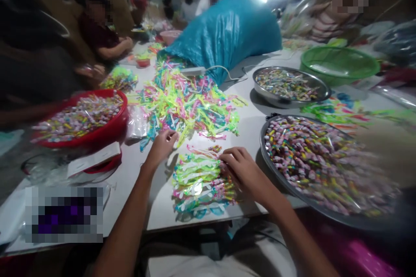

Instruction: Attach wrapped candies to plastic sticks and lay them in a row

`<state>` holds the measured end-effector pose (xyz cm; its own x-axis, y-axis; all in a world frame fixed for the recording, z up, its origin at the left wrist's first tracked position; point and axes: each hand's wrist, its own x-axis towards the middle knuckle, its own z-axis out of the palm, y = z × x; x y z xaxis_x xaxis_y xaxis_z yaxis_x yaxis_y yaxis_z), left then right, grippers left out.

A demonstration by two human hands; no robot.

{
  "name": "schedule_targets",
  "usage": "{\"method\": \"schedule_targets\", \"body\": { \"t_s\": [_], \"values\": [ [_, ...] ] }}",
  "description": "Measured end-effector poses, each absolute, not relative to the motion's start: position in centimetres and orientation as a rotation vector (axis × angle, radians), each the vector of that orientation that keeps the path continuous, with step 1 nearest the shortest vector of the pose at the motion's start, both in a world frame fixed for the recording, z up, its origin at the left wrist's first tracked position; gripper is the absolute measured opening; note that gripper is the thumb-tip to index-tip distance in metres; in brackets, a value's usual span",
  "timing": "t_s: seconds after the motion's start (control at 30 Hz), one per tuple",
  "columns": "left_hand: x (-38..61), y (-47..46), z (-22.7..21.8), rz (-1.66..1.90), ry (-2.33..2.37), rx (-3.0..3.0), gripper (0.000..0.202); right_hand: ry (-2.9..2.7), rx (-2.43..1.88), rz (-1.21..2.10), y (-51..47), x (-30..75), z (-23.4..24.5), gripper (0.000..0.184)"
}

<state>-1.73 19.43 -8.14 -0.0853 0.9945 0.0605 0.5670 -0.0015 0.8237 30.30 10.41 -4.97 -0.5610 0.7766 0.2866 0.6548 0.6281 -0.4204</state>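
Note:
My left hand (pixel 164 145) is at the near edge of a heap of translucent neon plastic pieces (pixel 191 101). Its thumb and finger are bent into a pinch, and what lies between them is too small to tell. In front of me is a stacked row of yellow-green, pink and blue plastic pieces (pixel 195 173); the nearest blue one looks like toy glasses (pixel 204 211). Over the right end of this row, my right hand (pixel 242 171) has its fingers curled, partly hiding wrapped candies (pixel 229 186). A small wrapped piece (pixel 214 149) lies by its fingertips.
Right of my arm, a large metal basin (pixel 264 147) holds many wrapped candies; a smaller metal bowl (pixel 260 88) and a green basket (pixel 341 62) stand behind. A red basin (pixel 121 117) is at left. A blue bag (pixel 227 30) lies beyond the heap. Other people sit around.

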Motion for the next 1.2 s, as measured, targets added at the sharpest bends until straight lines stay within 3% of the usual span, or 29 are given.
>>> {"method": "schedule_targets", "body": {
  "t_s": [0.27,0.43,0.53,0.63,0.8,0.87,0.97,1.03,1.2],
  "values": [
    [-0.2,24.3,-9.2,0.700,1.740,1.784,0.009,-2.402,-1.367,0.194,8.4,34.8,-3.5,0.030],
    [-2.0,23.1,-8.4,0.721,1.645,1.788,0.009,-2.386,-1.735,-0.117,8.5,44.4,-1.9,0.026],
    [-2.2,21.4,-7.2,0.981,1.514,1.586,0.017,-2.559,-1.702,-0.102,9.7,47.4,-1.6,0.036],
    [-2.1,18.8,-5.4,1.358,1.210,1.178,0.037,-2.627,-1.609,-0.097,10.3,48.4,-1.6,0.032],
    [0.0,11.0,-1.2,1.664,0.962,0.924,0.025,-2.393,-1.413,-0.112,6.7,46.6,-1.9,0.021],
    [2.2,7.2,0.6,1.689,0.728,0.663,0.009,-2.218,-1.415,0.090,3.6,43.5,-2.0,0.020],
    [5.7,2.7,2.0,1.648,0.604,0.338,0.039,-2.050,-1.400,0.717,-1.3,36.3,-2.1,0.023],
    [7.4,0.9,2.1,1.595,0.556,0.174,0.044,-1.998,-1.259,0.999,-3.7,31.5,-2.4,0.026],
    [8.9,-0.5,1.2,1.557,0.551,0.048,0.047,-1.749,-1.155,1.300,-6.1,25.1,-4.1,0.021]
  ]
}}
